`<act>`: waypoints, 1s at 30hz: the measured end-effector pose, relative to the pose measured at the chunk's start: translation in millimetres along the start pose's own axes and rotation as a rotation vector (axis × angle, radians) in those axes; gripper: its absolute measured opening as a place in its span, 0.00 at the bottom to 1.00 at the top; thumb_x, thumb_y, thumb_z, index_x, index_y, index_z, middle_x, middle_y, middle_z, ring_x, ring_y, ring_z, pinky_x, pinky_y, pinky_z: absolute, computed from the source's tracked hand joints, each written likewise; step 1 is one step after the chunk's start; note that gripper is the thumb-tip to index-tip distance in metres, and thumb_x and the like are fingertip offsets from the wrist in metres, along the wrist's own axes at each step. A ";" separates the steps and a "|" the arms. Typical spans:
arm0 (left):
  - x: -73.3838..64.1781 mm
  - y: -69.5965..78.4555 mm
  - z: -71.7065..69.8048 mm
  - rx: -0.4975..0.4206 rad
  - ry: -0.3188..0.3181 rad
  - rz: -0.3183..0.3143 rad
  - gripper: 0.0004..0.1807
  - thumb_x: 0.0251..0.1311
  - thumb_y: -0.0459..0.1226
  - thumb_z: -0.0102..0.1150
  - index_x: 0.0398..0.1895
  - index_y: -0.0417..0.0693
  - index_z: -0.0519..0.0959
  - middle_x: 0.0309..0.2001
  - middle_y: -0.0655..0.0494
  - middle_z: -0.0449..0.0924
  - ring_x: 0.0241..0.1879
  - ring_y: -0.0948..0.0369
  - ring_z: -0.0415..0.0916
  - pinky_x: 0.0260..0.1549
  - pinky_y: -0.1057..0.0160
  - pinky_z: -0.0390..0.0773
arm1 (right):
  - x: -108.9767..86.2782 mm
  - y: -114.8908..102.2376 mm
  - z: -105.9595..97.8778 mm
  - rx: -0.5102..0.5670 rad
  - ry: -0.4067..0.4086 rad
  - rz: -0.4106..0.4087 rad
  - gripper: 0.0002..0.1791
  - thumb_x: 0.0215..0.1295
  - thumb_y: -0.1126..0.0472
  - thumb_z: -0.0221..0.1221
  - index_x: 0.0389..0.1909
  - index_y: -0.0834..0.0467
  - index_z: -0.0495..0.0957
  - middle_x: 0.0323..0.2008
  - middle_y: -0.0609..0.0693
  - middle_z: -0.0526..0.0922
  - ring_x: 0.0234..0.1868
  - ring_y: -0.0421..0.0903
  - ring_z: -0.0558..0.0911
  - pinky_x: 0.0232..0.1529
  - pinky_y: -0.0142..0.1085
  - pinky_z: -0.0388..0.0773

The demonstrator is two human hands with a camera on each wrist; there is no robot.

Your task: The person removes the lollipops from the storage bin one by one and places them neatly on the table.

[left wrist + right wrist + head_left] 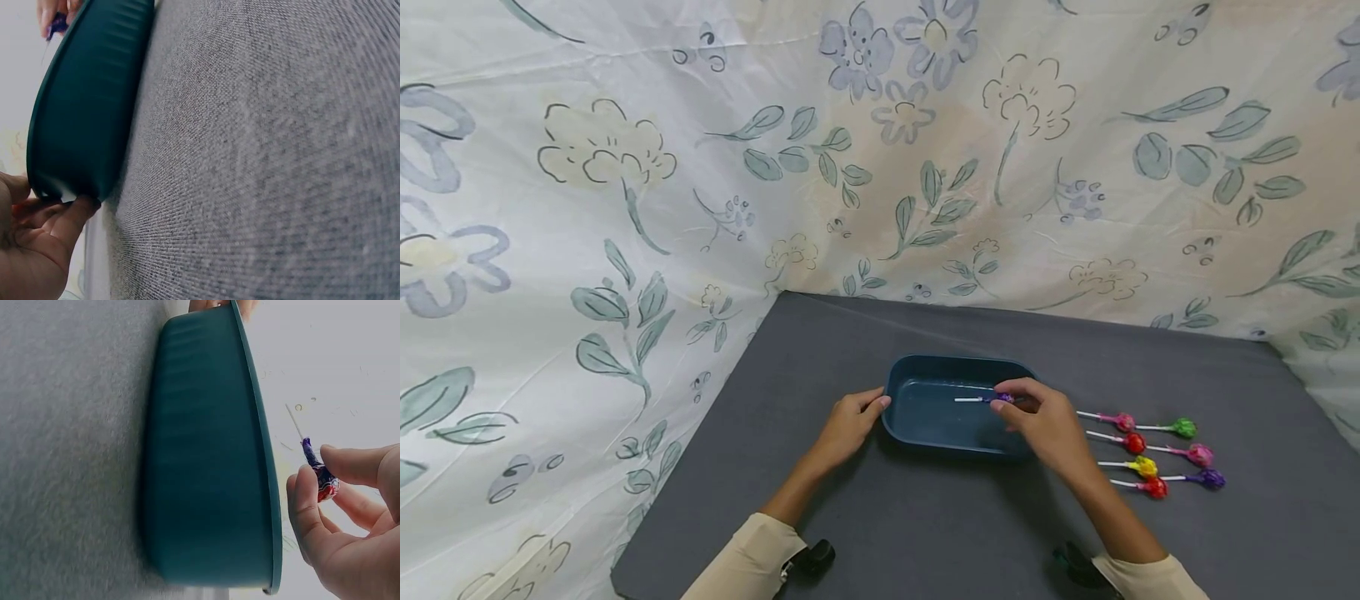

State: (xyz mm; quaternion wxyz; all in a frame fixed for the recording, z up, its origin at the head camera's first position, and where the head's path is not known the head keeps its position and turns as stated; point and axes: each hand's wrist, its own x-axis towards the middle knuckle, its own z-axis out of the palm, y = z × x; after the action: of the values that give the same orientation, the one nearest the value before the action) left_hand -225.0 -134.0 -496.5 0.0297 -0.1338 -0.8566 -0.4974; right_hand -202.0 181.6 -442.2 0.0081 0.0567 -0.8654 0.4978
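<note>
A dark teal plastic tub (958,446) stands on the grey table. My left hand (850,425) grips its left end, thumb by the rim and fingers against the outer wall; the left wrist view shows this hand (40,237) at the tub's end wall (81,125). Above the tub's right part, my right hand (1045,421) pinches a purple-wrapped lollipop (1004,398) by its candy end, the white stick pointing left. In the right wrist view the lollipop (325,481) is between thumb and fingers, higher than the tub's rim (265,450).
Several lollipops lie right of the tub: pink (1124,422), green (1184,427), red (1134,442), yellow (1143,466) and purple (1212,478) among them. Some sticks are partly hidden by my right hand. Floral cloth (910,208) hangs behind and left of the table (835,333).
</note>
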 end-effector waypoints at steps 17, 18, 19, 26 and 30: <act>1.6 0.5 2.6 0.002 0.016 -0.005 0.25 0.81 0.43 0.55 0.69 0.34 0.78 0.66 0.40 0.80 0.69 0.47 0.76 0.69 0.43 0.74 | -18.2 11.9 -29.3 -0.030 0.064 0.075 0.25 0.77 0.46 0.63 0.65 0.57 0.81 0.58 0.60 0.84 0.50 0.56 0.87 0.41 0.30 0.85; 1.7 0.5 2.7 0.003 0.017 -0.003 0.24 0.81 0.43 0.55 0.69 0.34 0.78 0.65 0.40 0.81 0.69 0.47 0.76 0.69 0.43 0.74 | -19.3 12.7 -30.7 -0.018 0.065 0.087 0.26 0.77 0.45 0.63 0.65 0.57 0.81 0.58 0.60 0.84 0.51 0.56 0.87 0.42 0.29 0.85; 1.8 0.5 2.8 0.004 0.018 -0.003 0.24 0.81 0.43 0.55 0.69 0.34 0.78 0.65 0.40 0.81 0.69 0.47 0.76 0.69 0.43 0.74 | -20.5 13.5 -32.0 -0.010 0.067 0.101 0.26 0.76 0.45 0.64 0.65 0.57 0.80 0.58 0.60 0.83 0.52 0.57 0.87 0.42 0.27 0.85; 1.8 0.7 4.1 0.011 0.022 -0.001 0.24 0.81 0.43 0.55 0.68 0.34 0.78 0.66 0.40 0.81 0.69 0.46 0.76 0.69 0.43 0.74 | -26.1 23.6 -40.0 -0.027 0.110 0.141 0.28 0.74 0.40 0.64 0.63 0.57 0.81 0.56 0.58 0.85 0.47 0.52 0.87 0.41 0.28 0.84; 2.1 1.2 4.7 0.009 0.020 -0.003 0.25 0.81 0.43 0.55 0.69 0.34 0.78 0.66 0.41 0.80 0.69 0.47 0.76 0.69 0.43 0.74 | -29.2 31.5 -45.7 -0.071 0.143 0.129 0.25 0.75 0.42 0.64 0.60 0.56 0.83 0.55 0.58 0.86 0.45 0.47 0.87 0.37 0.31 0.85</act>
State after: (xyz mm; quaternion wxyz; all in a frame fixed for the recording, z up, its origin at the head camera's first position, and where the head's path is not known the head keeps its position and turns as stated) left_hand -226.3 -128.9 -497.5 0.0382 -0.1276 -0.8585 -0.4951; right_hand -178.3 239.3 -448.3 0.0400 -0.0350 -0.8817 0.4688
